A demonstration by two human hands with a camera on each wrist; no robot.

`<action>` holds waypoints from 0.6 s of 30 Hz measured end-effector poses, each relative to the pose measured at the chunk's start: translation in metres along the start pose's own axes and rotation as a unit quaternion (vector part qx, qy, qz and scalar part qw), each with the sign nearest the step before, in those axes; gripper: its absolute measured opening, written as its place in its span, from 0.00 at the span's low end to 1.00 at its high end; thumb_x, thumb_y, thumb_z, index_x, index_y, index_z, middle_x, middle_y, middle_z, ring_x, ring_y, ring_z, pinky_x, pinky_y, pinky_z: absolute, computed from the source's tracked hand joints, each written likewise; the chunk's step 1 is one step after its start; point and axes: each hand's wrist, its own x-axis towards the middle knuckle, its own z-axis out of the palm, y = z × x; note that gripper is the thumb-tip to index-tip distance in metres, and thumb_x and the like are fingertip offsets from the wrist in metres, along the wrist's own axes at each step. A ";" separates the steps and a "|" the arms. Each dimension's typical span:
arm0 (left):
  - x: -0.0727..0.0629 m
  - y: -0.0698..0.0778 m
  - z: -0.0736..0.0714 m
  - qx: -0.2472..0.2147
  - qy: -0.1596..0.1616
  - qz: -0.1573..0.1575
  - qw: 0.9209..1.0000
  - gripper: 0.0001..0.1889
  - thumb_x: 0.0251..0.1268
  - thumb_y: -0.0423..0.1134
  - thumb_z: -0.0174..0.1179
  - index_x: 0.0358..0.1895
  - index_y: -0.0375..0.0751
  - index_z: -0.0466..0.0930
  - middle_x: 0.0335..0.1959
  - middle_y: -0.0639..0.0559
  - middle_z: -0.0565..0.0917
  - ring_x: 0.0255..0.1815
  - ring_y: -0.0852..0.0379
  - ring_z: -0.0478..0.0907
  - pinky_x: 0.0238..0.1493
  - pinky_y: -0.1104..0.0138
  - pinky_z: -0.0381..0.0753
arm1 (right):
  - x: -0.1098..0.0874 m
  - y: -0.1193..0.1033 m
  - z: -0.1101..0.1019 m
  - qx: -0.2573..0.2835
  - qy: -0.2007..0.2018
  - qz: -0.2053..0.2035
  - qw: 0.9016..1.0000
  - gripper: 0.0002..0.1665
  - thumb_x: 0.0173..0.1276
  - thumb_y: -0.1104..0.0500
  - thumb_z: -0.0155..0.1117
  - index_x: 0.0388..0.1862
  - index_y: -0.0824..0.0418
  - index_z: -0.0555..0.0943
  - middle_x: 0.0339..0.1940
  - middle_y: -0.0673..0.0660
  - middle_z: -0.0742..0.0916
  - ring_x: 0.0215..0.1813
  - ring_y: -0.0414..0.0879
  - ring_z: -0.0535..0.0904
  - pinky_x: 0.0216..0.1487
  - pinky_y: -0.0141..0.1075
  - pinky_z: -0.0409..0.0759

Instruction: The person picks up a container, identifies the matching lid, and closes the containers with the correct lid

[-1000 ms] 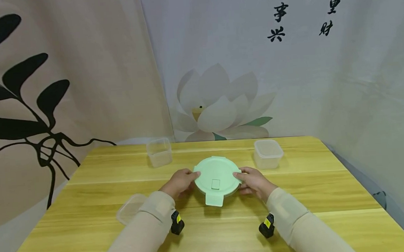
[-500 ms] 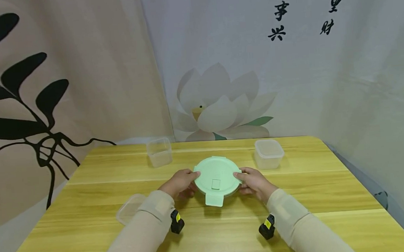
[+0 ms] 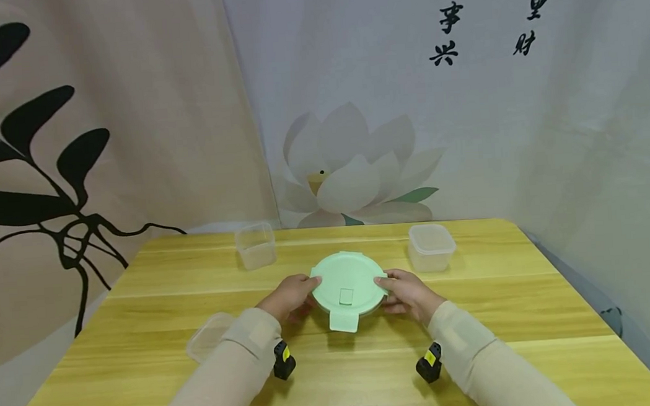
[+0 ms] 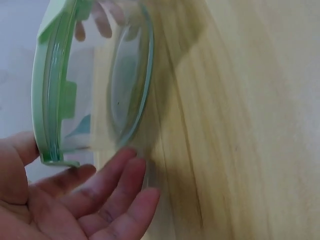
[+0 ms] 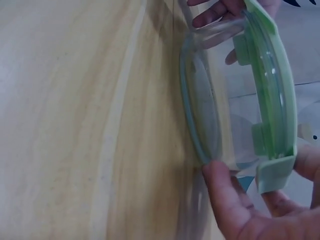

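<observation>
A round glass food container (image 4: 132,85) with a mint-green lid (image 3: 352,276) is between both hands at the table's middle. My left hand (image 3: 291,295) grips its left side, thumb on the lid's edge. In the left wrist view the other fingers spread below the lid, beside the glass. On the right side, my right hand (image 3: 411,294) holds it with the thumb on the lid and a fingertip at the glass base, as the right wrist view shows. A front flap (image 3: 344,321) sticks outward towards me. Whether the base touches the table cannot be told.
At the back left of the wooden table (image 3: 347,382) stands a clear plastic tub (image 3: 257,247). A lidded plastic tub (image 3: 431,248) is at the back right. A clear flat lid (image 3: 212,335) lies by the left forearm, partly hidden. Printed cloth (image 3: 350,71) hangs behind.
</observation>
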 end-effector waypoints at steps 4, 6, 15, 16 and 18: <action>-0.001 0.000 0.004 -0.014 0.022 -0.010 1.000 0.26 0.76 0.53 0.45 0.63 0.34 0.69 0.42 0.40 0.78 0.44 0.44 0.77 0.41 0.50 0.79 | 0.002 0.000 0.001 0.003 0.001 0.016 1.000 0.30 0.74 0.54 0.55 0.69 0.67 0.65 0.43 0.59 0.82 0.39 0.47 0.82 0.49 0.50 0.82; -0.001 0.000 0.008 -0.031 0.034 -0.018 0.999 0.27 0.76 0.53 0.45 0.64 0.33 0.68 0.43 0.41 0.77 0.43 0.45 0.76 0.41 0.53 0.78 | 0.004 0.000 0.001 0.004 0.005 0.024 1.000 0.28 0.73 0.53 0.55 0.67 0.66 0.67 0.43 0.58 0.82 0.39 0.47 0.82 0.49 0.49 0.82; -0.011 -0.002 0.018 -0.077 0.050 -0.008 0.996 0.29 0.70 0.48 0.54 0.63 0.29 0.64 0.43 0.40 0.75 0.42 0.45 0.75 0.41 0.57 0.79 | 0.013 0.000 -0.001 0.008 -0.001 0.028 1.000 0.24 0.72 0.53 0.54 0.60 0.67 0.72 0.24 0.49 0.77 0.28 0.40 0.72 0.40 0.39 0.79; -0.012 -0.002 0.018 -0.077 0.051 -0.008 0.996 0.29 0.69 0.48 0.55 0.63 0.29 0.64 0.43 0.41 0.75 0.41 0.46 0.74 0.40 0.58 0.79 | 0.014 0.000 -0.001 0.009 -0.002 0.026 1.000 0.24 0.73 0.54 0.54 0.60 0.68 0.72 0.23 0.49 0.76 0.27 0.40 0.71 0.40 0.39 0.79; -0.013 -0.002 0.018 -0.075 0.052 -0.012 0.996 0.29 0.68 0.47 0.56 0.63 0.29 0.64 0.44 0.42 0.75 0.40 0.47 0.75 0.38 0.59 0.79 | 0.014 0.000 -0.002 0.013 -0.002 0.024 1.000 0.24 0.73 0.54 0.54 0.61 0.67 0.71 0.21 0.48 0.74 0.26 0.40 0.69 0.41 0.39 0.79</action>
